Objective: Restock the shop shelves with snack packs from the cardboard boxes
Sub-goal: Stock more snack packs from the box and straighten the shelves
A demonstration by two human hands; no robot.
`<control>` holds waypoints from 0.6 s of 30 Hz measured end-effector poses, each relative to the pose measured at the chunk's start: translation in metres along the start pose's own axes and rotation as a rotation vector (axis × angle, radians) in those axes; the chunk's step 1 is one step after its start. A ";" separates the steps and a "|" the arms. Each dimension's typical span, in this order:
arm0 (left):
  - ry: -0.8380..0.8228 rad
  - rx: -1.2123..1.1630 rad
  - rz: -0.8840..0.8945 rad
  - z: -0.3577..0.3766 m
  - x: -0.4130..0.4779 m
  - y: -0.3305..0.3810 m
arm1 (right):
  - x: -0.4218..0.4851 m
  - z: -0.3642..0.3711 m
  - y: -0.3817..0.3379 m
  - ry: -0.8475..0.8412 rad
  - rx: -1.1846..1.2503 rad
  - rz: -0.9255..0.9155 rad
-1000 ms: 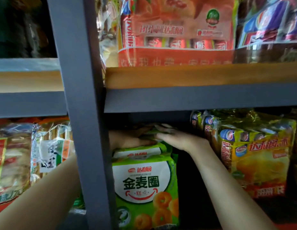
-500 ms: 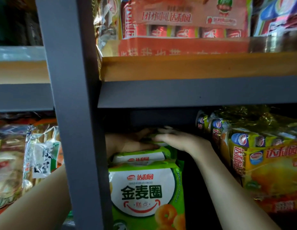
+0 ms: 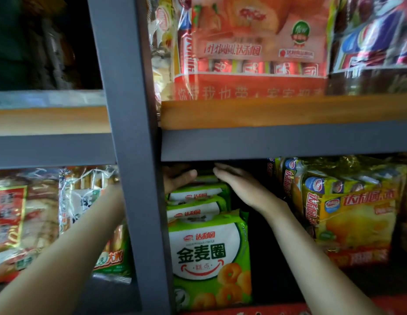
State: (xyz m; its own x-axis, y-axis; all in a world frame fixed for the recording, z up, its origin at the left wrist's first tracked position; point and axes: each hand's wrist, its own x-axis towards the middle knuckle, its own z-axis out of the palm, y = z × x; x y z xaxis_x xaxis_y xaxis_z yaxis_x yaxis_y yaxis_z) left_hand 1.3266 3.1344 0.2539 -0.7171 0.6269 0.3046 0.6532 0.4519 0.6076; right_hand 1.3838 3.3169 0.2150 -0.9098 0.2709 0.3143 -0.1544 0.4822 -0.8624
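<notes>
Hands reach over a row of green snack packs (image 3: 209, 258) at the left end of the lower shelf (image 3: 277, 309), just beside the grey post (image 3: 129, 155). Right hand (image 3: 241, 187) is flat, fingers straight, pressing the back pack's right side. Left hand (image 3: 177, 180), half hidden by the post, lies loose and open on that pack's top. Both arms stretch forward.

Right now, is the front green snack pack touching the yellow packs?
Apart. Head view shows a dark gap between the front green snack pack and the yellow packs.
</notes>
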 end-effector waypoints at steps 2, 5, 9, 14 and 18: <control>0.046 -0.010 0.044 -0.015 -0.014 -0.007 | -0.020 0.000 0.000 -0.008 0.104 0.015; 0.066 0.009 0.057 -0.035 -0.042 -0.029 | -0.057 0.005 -0.010 -0.022 0.151 -0.040; 0.299 -0.040 0.127 -0.035 -0.084 -0.035 | -0.098 0.015 -0.025 0.107 0.149 -0.072; 0.784 -0.080 0.248 0.001 -0.152 -0.006 | -0.134 0.032 -0.025 0.285 -0.107 -0.084; 0.790 0.074 0.495 0.039 -0.178 0.017 | -0.156 0.025 -0.008 0.563 -0.195 -0.098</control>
State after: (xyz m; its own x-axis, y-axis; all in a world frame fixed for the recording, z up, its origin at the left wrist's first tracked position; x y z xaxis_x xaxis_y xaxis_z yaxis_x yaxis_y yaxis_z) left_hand 1.4752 3.0549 0.1815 -0.2930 0.1580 0.9430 0.9227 0.3051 0.2356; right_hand 1.5175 3.2502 0.1625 -0.5430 0.5912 0.5963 -0.1054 0.6565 -0.7469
